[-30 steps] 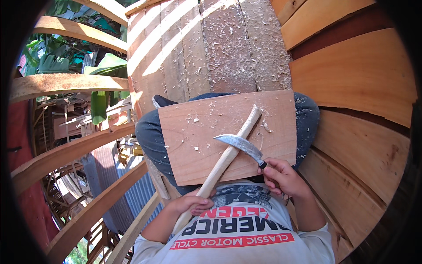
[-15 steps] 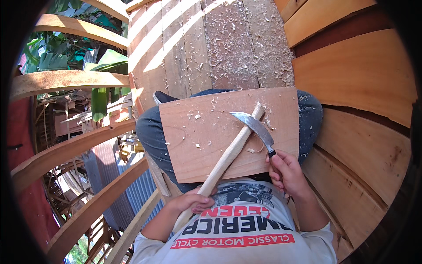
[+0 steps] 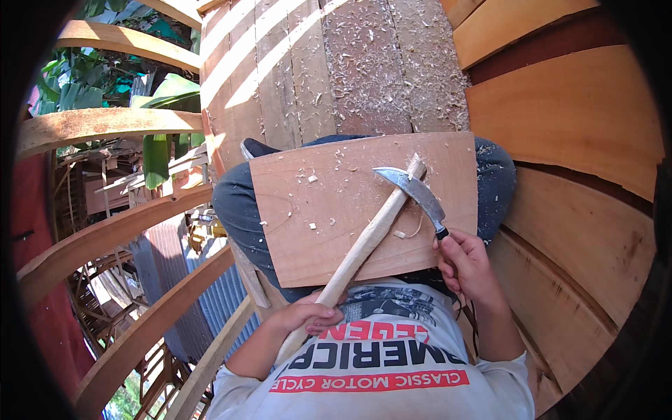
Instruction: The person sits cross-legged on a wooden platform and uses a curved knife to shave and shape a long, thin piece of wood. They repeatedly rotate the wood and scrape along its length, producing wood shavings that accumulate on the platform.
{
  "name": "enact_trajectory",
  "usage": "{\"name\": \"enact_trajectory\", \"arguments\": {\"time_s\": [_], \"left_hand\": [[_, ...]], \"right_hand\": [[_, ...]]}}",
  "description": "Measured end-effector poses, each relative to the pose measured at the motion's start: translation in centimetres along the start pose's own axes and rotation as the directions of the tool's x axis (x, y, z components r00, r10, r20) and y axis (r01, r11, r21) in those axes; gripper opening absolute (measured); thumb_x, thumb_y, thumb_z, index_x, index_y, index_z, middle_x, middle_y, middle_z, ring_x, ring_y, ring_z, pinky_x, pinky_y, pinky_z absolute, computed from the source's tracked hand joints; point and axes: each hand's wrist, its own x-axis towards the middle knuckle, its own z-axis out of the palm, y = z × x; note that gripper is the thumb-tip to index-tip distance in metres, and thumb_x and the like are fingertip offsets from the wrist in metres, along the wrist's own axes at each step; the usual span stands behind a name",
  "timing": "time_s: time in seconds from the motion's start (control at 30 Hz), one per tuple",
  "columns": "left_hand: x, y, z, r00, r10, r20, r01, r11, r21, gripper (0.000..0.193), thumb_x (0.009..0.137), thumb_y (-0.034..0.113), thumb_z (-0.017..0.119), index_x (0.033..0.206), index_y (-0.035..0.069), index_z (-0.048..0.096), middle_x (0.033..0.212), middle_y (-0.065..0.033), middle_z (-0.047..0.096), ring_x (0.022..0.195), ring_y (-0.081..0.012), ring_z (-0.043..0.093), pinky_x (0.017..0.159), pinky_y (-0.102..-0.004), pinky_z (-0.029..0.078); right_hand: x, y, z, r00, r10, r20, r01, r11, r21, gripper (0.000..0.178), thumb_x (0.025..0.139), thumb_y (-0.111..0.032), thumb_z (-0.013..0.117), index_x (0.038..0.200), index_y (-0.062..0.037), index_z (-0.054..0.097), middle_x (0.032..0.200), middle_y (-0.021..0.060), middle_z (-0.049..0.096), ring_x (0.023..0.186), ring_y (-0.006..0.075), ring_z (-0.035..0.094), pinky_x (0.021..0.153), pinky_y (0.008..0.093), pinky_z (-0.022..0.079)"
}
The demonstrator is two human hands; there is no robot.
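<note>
Across my lap lies a flat wooden board [image 3: 308, 238], dotted with small wood chips. A pale, peeled wooden stick [image 3: 357, 252] slants over it, its far end resting near the board's upper right. My left hand [image 3: 308, 316] is wrapped round the stick's near part, close to my shirt. In my right hand [image 3: 465, 264] is a knife with a curved blade [image 3: 420, 192] and a dark handle, gripped by the handle. The blade crosses over the stick just below its far end. A curled shaving lies beside the stick, under the blade.
Wood shavings [image 3: 364, 70] cover the plank floor ahead. Wide wooden boards [image 3: 574, 119] form a wall close on my right. To my left runs a slatted wooden railing [image 3: 119, 234], with corrugated sheets [image 3: 220, 280] and green leaves [image 3: 171, 91] beyond it.
The knife has moved slightly to the right and up along the stick toward its far end. My left hand keeps its hold, and the view has shifted a little.
</note>
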Motion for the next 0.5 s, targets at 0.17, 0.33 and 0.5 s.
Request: {"name": "enact_trajectory", "arguments": {"time_s": [0.17, 0.33, 0.5], "left_hand": [[-0.2, 0.0, 0.3, 1.000, -0.011, -0.020, 0.009, 0.998, -0.061, 0.038, 0.086, 0.020, 0.061, 0.110, 0.007, 0.035, 0.062, 0.0018, 0.038, 0.044, -0.0033, 0.034, 0.038, -0.0172, 0.026], [-0.3, 0.3, 0.5, 0.997, -0.064, -0.044, 0.062, 0.997, -0.055, 0.043, 0.084, 0.021, 0.065, 0.111, 0.008, 0.034, 0.062, 0.0011, 0.038, 0.045, -0.0038, 0.033, 0.038, -0.0178, 0.026], [-0.1, 0.3, 0.5, 0.997, -0.064, -0.042, 0.062, 0.997, -0.039, 0.043, 0.083, 0.020, 0.066, 0.109, 0.008, 0.034, 0.060, 0.0016, 0.037, 0.044, -0.0046, 0.034, 0.037, -0.0185, 0.026]], "right_hand": [[-0.6, 0.5, 1.1, 0.993, 0.095, 0.066, -0.097, 0.995, 0.020, 0.025, 0.102, -0.026, 0.049, 0.092, -0.0036, 0.055, 0.056, -0.0045, 0.044, 0.039, 0.0039, 0.040, 0.034, 0.0210, 0.031], [-1.2, 1.0, 2.1, 0.947, 0.187, 0.260, -0.164, 0.980, -0.110, 0.027, 0.102, -0.029, 0.048, 0.097, -0.0033, 0.054, 0.058, -0.0028, 0.045, 0.039, 0.0039, 0.040, 0.034, 0.0210, 0.031], [-0.2, 0.9, 0.4, 0.997, 0.016, -0.072, -0.003, 0.983, 0.182, 0.027, 0.102, -0.032, 0.047, 0.092, -0.0070, 0.046, 0.058, -0.0019, 0.042, 0.037, 0.0051, 0.039, 0.031, 0.0213, 0.034]]}}
